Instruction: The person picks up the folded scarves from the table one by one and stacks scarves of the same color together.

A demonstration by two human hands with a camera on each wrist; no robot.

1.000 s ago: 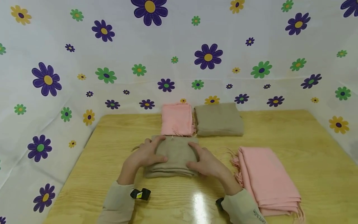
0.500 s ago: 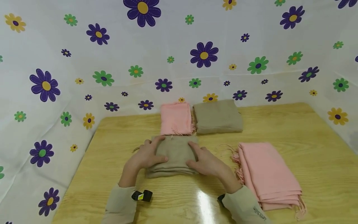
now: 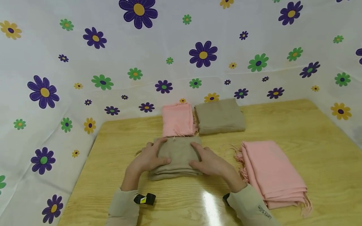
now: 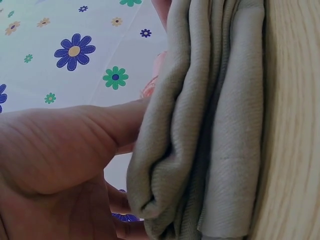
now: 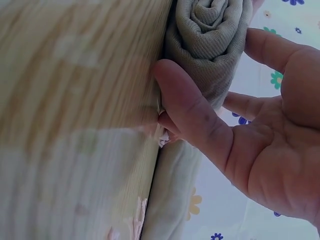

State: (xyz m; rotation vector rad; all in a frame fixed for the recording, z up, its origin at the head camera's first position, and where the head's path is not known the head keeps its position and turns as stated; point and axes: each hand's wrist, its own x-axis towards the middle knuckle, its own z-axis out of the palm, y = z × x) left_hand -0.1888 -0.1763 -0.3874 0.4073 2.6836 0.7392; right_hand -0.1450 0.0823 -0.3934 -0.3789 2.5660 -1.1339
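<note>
A folded beige scarf [image 3: 179,155] lies on the table between my two hands. At its left end, my left hand [image 3: 148,159] rests with the thumb on top and the fingers spread along the side. My right hand [image 3: 210,161] touches the opposite end in much the same way, fingers spread. The left wrist view gives the stacked layers of the scarf [image 4: 195,115] edge-on, the left thumb at its upper face. In the right wrist view, the scarf's end [image 5: 207,55] is coiled, and one finger of the right hand [image 5: 270,130] reaches down to the tabletop beside it.
Behind the scarf sit a small folded pink scarf [image 3: 177,120] and, beside it, another folded beige scarf [image 3: 220,116]. A larger folded pink scarf [image 3: 272,171] with fringe lies to the right on the wooden table [image 3: 113,138]. A flower-patterned cloth [image 3: 158,40] hangs behind.
Both hands keep almost the same place on the beige scarf. The head view has tilted slightly, so the background and the other scarves appear shifted.
</note>
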